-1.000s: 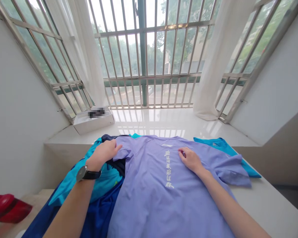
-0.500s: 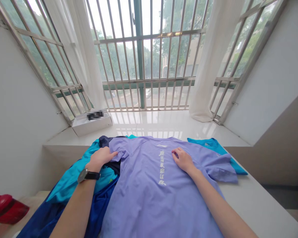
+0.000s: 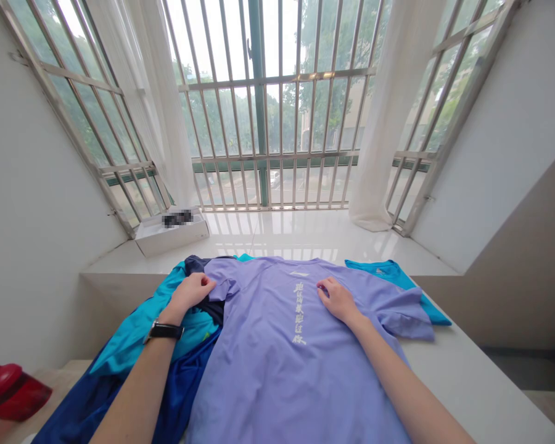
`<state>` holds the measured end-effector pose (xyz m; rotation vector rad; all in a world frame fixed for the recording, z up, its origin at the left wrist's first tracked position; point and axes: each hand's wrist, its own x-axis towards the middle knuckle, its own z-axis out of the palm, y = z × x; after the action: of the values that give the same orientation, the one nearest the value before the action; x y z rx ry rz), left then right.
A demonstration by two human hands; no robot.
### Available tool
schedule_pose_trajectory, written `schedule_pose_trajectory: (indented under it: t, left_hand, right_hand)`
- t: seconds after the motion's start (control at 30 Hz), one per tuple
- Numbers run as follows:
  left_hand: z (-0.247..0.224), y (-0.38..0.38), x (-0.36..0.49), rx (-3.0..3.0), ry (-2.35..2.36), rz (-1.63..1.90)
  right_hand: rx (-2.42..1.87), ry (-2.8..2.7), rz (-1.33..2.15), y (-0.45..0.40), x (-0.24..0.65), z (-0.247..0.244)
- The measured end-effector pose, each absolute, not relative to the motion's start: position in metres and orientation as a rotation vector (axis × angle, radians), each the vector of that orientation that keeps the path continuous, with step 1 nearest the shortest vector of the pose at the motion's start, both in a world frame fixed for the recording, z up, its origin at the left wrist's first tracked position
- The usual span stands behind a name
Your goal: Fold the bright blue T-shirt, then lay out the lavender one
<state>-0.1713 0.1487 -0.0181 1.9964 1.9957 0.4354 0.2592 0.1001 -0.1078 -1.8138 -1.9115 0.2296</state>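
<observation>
A lavender T-shirt (image 3: 268, 370) lies spread out, its neckline at the far side and a vertical line of pale characters running down its middle. My left hand (image 3: 192, 291), with a black-strapped watch on the wrist, is closed with thumb and fingertips together on the edge of the left sleeve. Over the upper middle of the shirt, just right of the lettering, is my right hand (image 3: 337, 299). Its fingers are curled together, and no cloth shows between them. The right sleeve lies partly over a turquoise shirt (image 3: 374, 267).
Heaped turquoise, navy and blue clothes (image 3: 120, 364) lie on the left, partly under the shirt. A white box (image 3: 171, 237) stands on the glossy sill (image 3: 277, 231) at the back left. Barred windows and white curtains (image 3: 374, 166) rise behind. A red object (image 3: 12, 391) is at lower left.
My left thumb, stretched out over the sleeve before, has drawn in against the fingers. My right hand has barely moved. The view has shifted slightly; the shirt lies the same.
</observation>
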Motion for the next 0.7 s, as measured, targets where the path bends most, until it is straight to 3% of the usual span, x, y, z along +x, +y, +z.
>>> schedule_pose_trajectory:
  t: [0.13,0.27,0.53,0.7]
  left_hand:
    - [0.003,0.142,-0.165,1.836,1.766,0.866]
    - [0.024,0.127,-0.162,1.581,1.602,1.056]
    - [0.004,0.11,-0.183,1.716,1.6,0.469]
    - [-0.001,0.147,-0.187,1.826,1.897,0.378]
  right_hand:
    - [-1.812,-1.918,0.225,0.1,0.26,-0.108]
    - [-1.81,-1.923,0.221,0.1,0.261,-0.11]
    - [-1.793,-1.916,0.221,0.101,0.261,-0.112]
    - [-1.793,-1.922,0.228,0.1,0.261,-0.111]
